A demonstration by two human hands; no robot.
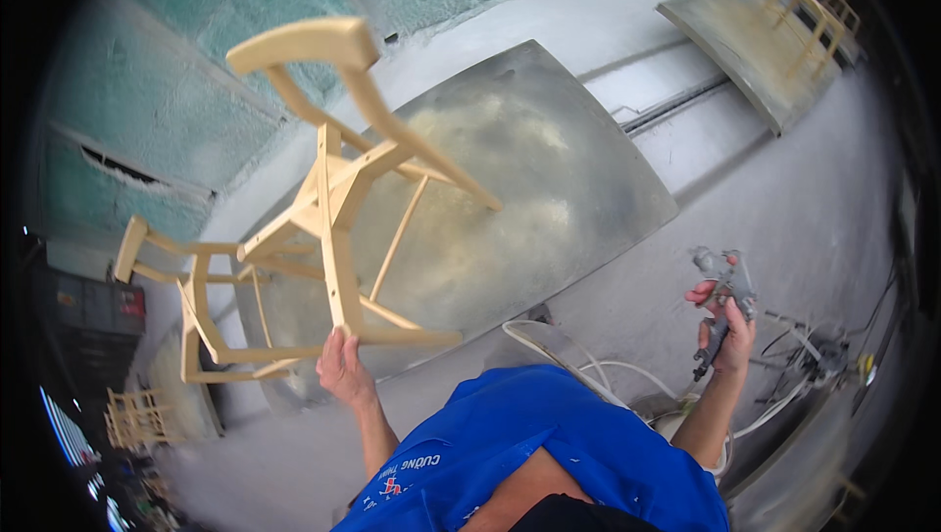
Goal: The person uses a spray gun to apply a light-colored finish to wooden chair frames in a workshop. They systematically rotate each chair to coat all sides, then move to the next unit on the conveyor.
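A pale wooden chair frame (340, 282) without a seat stands tilted in the picture at the near left of a broad grey board (588, 189). My left hand (345, 372) has its fingers closed around the near lower corner of this frame. Out to the right, away from the chair, my right hand (735, 336) grips a metal spray gun (725, 275). The gun's body sits above my fingers, and a dark part hangs below them. A second chair frame of the same pale wood (260, 354) stands just left of the first.
Another board (745, 62) at the far right bears more chair frames (812, 11). Several wooden frames (137, 417) stand at the lower left. White hoses (627, 368) run behind my body toward equipment (818, 361) on the right. A teal, dusted wall (225, 13) borders the far side.
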